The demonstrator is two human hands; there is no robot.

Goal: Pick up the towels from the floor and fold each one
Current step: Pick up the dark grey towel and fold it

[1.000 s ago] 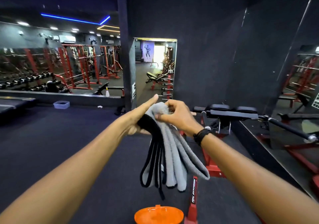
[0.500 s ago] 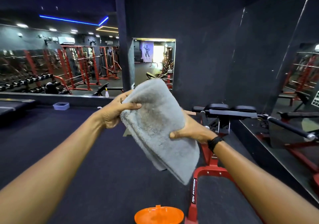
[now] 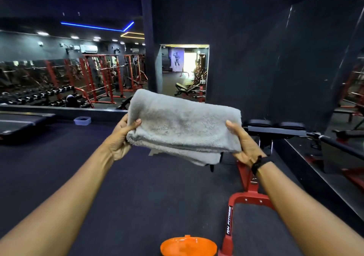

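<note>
Head view: left hand (image 3: 122,137) and right hand (image 3: 243,146) are holding a folded grey towel (image 3: 183,127) level in the air, above the dark floor (image 3: 137,186), thumbs on top and fingers pinching each end from beneath, orange lid (image 3: 188,247) sitting below

towel (image 3: 183,125) folded, level | left hand (image 3: 122,135) grips | right hand (image 3: 243,143) grips
</note>
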